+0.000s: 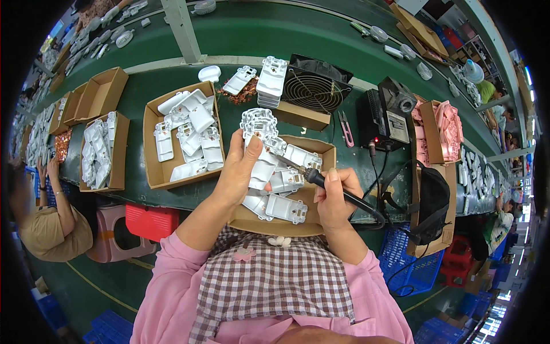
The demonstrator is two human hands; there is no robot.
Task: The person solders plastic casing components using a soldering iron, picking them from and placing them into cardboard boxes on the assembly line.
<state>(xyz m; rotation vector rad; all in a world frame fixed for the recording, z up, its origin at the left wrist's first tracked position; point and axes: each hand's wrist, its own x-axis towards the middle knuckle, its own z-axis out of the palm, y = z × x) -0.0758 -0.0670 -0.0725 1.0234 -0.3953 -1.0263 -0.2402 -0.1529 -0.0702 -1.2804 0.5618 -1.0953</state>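
My left hand (230, 178) grips a white plastic housing (262, 167), thumb on its upper part. My right hand (337, 198) is wrapped round the dark handle of a soldering iron (313, 176). The iron's metal tip points left and meets the housing, or lies just over it; exact contact is too small to tell. Beneath both hands a cardboard box (240, 221) holds several more white housings (286, 207). Behind the held piece more white housings (258, 121) overlap, and I cannot tell whether my left hand holds them too.
Left stands a carton (150, 166) of white parts. Beyond my hands are a stack of housings (271, 83), copper-coloured bits (245, 94) and a black fan (315, 89). To the right are pink-handled snips (346, 129), a black soldering station (381, 123) with its cable, and pink parts (444, 132).
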